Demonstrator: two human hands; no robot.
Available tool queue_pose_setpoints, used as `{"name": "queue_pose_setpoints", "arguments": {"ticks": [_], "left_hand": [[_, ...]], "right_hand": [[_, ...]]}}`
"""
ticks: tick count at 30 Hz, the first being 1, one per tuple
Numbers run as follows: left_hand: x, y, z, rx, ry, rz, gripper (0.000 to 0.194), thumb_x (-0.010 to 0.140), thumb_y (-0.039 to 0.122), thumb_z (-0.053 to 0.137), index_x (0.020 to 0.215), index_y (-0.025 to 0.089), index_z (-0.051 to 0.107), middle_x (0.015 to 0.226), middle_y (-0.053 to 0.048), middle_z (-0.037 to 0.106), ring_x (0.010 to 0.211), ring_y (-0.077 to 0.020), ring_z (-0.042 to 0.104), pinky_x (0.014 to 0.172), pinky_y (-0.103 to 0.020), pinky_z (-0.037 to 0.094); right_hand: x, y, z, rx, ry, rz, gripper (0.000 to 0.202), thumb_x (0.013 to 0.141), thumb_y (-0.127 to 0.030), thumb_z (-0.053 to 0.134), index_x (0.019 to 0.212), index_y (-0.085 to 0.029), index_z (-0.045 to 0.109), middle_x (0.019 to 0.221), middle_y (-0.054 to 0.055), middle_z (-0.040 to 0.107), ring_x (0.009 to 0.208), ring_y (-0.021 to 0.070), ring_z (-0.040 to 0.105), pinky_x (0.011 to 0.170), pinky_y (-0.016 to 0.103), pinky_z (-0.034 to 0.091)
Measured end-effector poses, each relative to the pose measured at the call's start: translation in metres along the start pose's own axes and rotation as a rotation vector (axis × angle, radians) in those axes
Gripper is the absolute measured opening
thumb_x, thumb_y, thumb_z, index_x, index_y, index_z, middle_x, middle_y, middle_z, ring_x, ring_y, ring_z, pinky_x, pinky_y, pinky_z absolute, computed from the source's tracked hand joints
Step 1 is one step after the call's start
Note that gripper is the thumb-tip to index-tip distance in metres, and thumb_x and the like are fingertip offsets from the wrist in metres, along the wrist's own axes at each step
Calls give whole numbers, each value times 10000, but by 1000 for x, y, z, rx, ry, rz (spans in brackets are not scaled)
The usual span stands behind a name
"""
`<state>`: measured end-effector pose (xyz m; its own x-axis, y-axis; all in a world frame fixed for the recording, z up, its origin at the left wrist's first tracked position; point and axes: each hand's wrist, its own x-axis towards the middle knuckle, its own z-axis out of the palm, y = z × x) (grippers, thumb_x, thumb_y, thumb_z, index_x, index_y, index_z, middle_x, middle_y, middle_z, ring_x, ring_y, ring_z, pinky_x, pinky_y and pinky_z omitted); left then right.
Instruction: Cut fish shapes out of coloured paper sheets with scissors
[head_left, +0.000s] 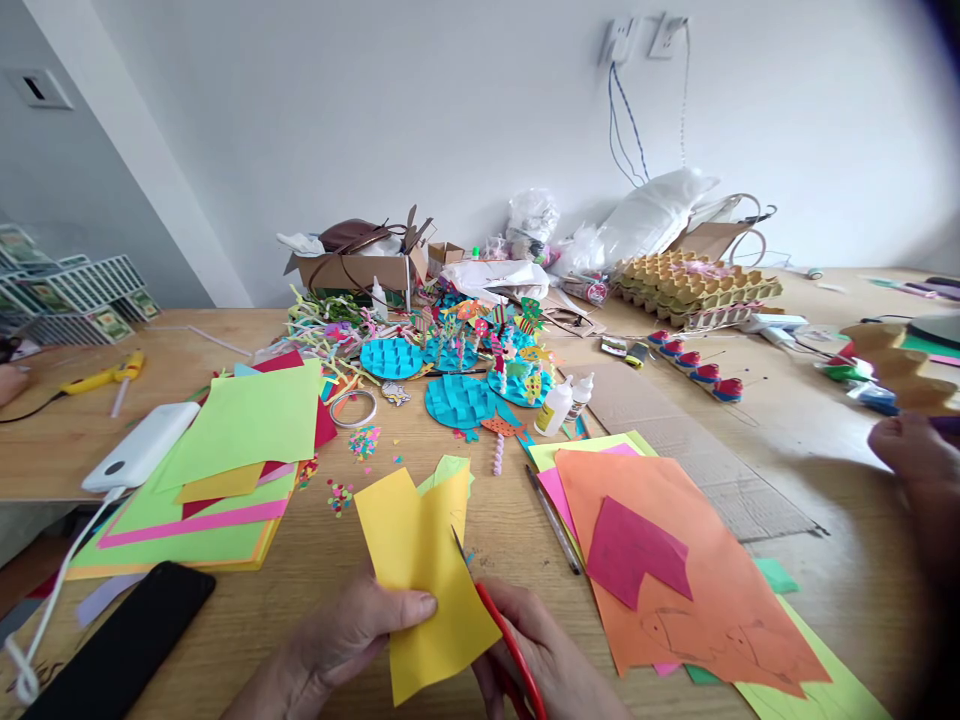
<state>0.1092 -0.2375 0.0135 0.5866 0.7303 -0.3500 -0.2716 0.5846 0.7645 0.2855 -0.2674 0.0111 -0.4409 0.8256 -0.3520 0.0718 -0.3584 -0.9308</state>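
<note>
A creased yellow paper (420, 560) is pinched in my left hand (360, 625), with the thumb on its front face. My right hand (536, 640) is closed on red-handled scissors (514, 645), whose dark blade lies at the paper's right edge. Behind the top of the yellow paper a light green scrap (448, 470) shows. To the right lies an orange sheet (675, 560) with pencilled fish outlines and a magenta piece (637, 550) on top. A pen (553, 520) rests beside these sheets.
Coloured sheets (247, 430), a white power strip (139, 447) and a black phone (124, 645) are at left. Blue paper fish (457, 400) and glue bottles (553, 405) stand mid-table. Egg trays (694, 285) sit behind. Another person's hand (919, 460) is at right, another at far left.
</note>
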Motion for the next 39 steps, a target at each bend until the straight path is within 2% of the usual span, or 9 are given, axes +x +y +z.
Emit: {"name": "queue_pose_setpoints", "arguments": {"ticks": [4,9,13,21,25,29,31,36,39], "left_hand": [[-1,-2,-1,14,-22,-12,343,647,256,695,955,109,666,972,-131,689,935,-302,605,813,-375,432],[-1,-3,-3,11,-13,-18,405,658,231,682,1047,127,632,1020,-121,678,968,-300,592,847,-380,424],[0,-4,-1,16,-22,-10,469,664,230,674,1115,127,598,1004,-125,685,954,-304,601,840,-389,429],[-2,-5,4,5,-64,-12,411,661,247,673,1053,127,639,980,-129,691,920,-310,619,808,-395,452],[-5,-5,5,13,-49,-34,376,646,256,683,998,122,667,1004,-126,684,929,-306,611,843,-402,434],[-5,-4,6,12,-26,-43,386,634,248,695,998,125,669,1051,-124,666,987,-311,581,891,-413,403],[-5,-5,6,6,-36,-44,382,639,256,693,999,131,671,1033,-122,672,999,-312,577,887,-411,404],[-5,-10,7,28,-40,-51,325,651,247,679,960,147,685,978,-108,694,948,-299,604,840,-391,433],[-5,-12,8,41,-45,-62,377,655,227,672,1020,139,655,985,-113,693,941,-299,608,833,-396,443]], "right_hand": [[1,3,-3,-6,-11,-17,419,845,-537,394,703,-165,525,441,-73,418,376,68,412,376,159,327],[0,-2,1,-38,36,-36,469,809,-589,420,627,-164,496,413,-83,340,351,53,341,338,151,262],[-1,-1,2,-37,57,-57,504,795,-618,411,640,-153,524,440,-71,351,373,52,327,331,154,226],[1,-5,-4,-100,-17,-99,515,833,-604,341,729,-147,555,582,-33,447,472,74,422,420,170,330],[0,-8,-1,-65,-13,-97,529,798,-630,385,737,-140,574,595,-26,452,456,70,411,398,164,321],[-2,-9,3,-47,20,-85,540,772,-647,414,713,-137,583,515,-46,402,389,61,368,344,159,271],[-2,-9,2,-50,40,-107,517,788,-618,424,710,-136,594,492,-51,390,402,68,368,359,162,273],[-2,-12,-3,-21,17,-184,388,814,-490,505,727,-134,632,647,-13,530,600,107,452,535,178,375],[-2,-13,-4,63,2,-176,333,826,-444,515,786,-139,643,658,-13,550,622,116,463,555,185,388]]}}
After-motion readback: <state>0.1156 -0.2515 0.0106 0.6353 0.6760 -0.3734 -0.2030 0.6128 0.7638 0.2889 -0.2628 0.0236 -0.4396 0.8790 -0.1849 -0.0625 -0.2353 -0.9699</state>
